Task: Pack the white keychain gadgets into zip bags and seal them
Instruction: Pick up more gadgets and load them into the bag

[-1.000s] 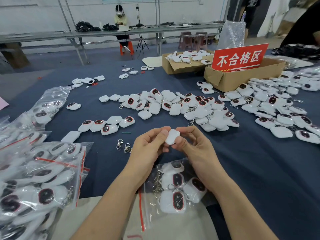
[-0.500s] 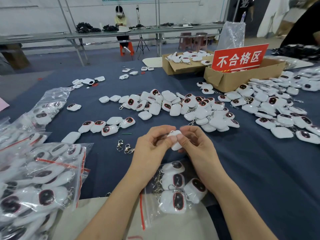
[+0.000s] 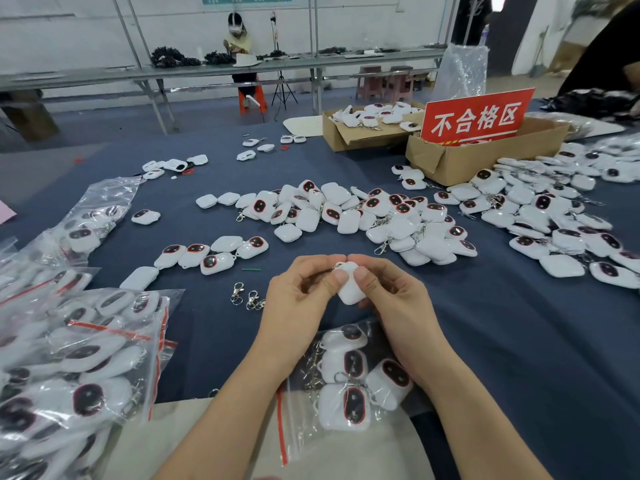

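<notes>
Both hands hold one white keychain gadget [image 3: 349, 289] above the blue table [image 3: 519, 341]. My left hand [image 3: 301, 299] pinches its left side with the thumb, and my right hand [image 3: 391, 296] pinches its right side. A small metal part shows at the gadget's top between my fingertips. Below my wrists lies a clear zip bag [image 3: 346, 386] with a red seal strip, holding several gadgets. A large pile of loose gadgets [image 3: 346, 213] spreads across the middle of the table.
Filled zip bags [image 3: 76, 358] are stacked at the left. Loose metal clasps [image 3: 247, 297] lie left of my hands. Two cardboard boxes [image 3: 485, 157] with a red sign [image 3: 476, 116] stand at the back right. More gadgets [image 3: 554, 216] cover the right side. A person sits at a far bench.
The gadget has been turned between my fingers, and both thumbs now press on its upper part. My hands have stayed in the same place.
</notes>
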